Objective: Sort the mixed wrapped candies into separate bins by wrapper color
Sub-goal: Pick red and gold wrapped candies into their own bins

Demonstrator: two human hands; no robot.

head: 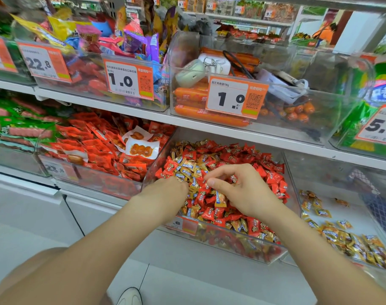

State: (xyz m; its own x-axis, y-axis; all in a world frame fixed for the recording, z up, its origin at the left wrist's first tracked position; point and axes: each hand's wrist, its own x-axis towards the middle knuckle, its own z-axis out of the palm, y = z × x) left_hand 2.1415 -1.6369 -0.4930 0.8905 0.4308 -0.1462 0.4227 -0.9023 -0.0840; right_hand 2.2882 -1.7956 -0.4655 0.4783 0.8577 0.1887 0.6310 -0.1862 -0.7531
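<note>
a white shelf [126, 107] carries clear bins. the middle bin [231, 245], low and near, holds the mixed candies [222, 155], red and gold. the right bin [350, 208] holds gold candies [346, 236]; the left bin [88, 179] holds red packets [95, 146]. the left hand [174, 188] digs into the pile, its fingertips buried, so its grip cannot be told. the right hand [238, 190] is just beside it, fingers curled; whether it pinches anything is unclear. the left forearm half hides the price tag [186, 225].
</note>
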